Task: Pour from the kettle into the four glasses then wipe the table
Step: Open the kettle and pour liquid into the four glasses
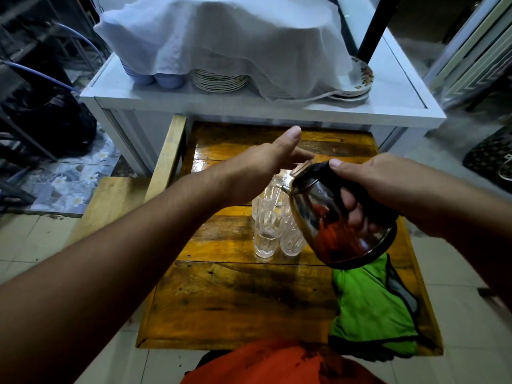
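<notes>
A shiny steel kettle (329, 217) with a black handle hangs tilted to the left above the wooden table (238, 300). My right hand (360, 189) grips its handle. The spout sits over a tight cluster of clear ribbed glasses (267, 239) in the middle of the table; the kettle hides part of the cluster. My left hand (266, 159) hovers flat above the glasses with fingers apart, its fingertips near the kettle's lid, holding nothing. A green cloth (371, 306) lies on the table's near right corner.
A white cabinet (388, 106) stands right behind the table, with stacked plates (219, 80) and blue cups (155, 77) under a white towel (221, 37). A wooden bench (110, 200) stands at the left. The table's far boards look wet.
</notes>
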A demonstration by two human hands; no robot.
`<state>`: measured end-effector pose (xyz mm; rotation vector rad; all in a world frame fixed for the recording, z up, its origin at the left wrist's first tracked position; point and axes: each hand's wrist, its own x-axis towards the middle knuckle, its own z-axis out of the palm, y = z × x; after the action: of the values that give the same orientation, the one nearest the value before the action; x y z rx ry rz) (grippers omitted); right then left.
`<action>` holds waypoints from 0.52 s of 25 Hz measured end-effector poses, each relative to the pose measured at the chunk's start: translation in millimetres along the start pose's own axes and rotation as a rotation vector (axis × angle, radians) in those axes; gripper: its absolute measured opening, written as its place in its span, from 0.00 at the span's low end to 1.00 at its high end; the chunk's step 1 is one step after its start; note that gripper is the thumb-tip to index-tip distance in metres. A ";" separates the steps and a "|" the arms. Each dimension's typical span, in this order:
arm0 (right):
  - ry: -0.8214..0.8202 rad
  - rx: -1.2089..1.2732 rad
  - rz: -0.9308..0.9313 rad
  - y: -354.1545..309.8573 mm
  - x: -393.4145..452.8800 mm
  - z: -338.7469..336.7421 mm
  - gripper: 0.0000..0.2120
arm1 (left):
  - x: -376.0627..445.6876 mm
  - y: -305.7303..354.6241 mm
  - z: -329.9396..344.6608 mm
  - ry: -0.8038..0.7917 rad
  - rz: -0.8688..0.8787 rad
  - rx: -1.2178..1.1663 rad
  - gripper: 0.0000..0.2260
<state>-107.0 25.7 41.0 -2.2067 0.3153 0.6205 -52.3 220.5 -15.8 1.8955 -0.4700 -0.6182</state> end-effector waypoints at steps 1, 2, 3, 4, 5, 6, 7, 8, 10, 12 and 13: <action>-0.007 -0.010 -0.006 -1.1 1.6 -2.1 0.29 | 1.0 0.8 -1.0 -0.002 0.000 -0.007 0.35; -0.012 -0.021 -0.012 -2.0 3.0 -4.1 0.28 | 2.3 1.3 -1.6 -0.005 -0.001 -0.008 0.35; -0.014 -0.033 -0.015 -2.5 4.4 -6.4 0.28 | 3.8 1.6 -1.8 -0.009 -0.004 -0.009 0.35; -0.016 -0.043 -0.017 -2.9 6.3 -8.5 0.28 | 5.4 2.2 -1.9 -0.011 -0.010 -0.009 0.36; -0.016 -0.050 -0.019 -2.9 8.3 -10.7 0.27 | 7.0 3.0 -2.0 -0.011 -0.017 -0.008 0.37; -0.015 -0.056 -0.020 -2.9 10.6 -12.5 0.27 | 9.1 3.3 -2.0 -0.010 -0.025 -0.005 0.37; -0.012 -0.064 -0.023 -2.8 12.7 -14.7 0.27 | 11.0 3.9 -1.9 -0.008 -0.031 -0.001 0.38; -0.008 -0.073 -0.026 -2.6 14.8 -16.5 0.27 | 12.8 4.6 -1.6 -0.005 -0.036 0.005 0.38; 0.004 -0.085 -0.032 -1.7 18.5 -20.2 0.26 | 15.6 6.4 -1.2 -0.001 -0.042 0.012 0.38; 0.017 -0.094 -0.033 -0.5 22.3 -24.3 0.26 | 17.6 8.5 -0.7 0.006 -0.050 0.008 0.37; 0.022 -0.098 -0.034 0.0 24.4 -26.6 0.26 | 18.2 9.6 -0.5 0.009 -0.054 0.006 0.36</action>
<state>-77.5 5.0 42.8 -2.3092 0.2627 0.6047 -38.0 206.6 -10.5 1.9212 -0.4163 -0.6437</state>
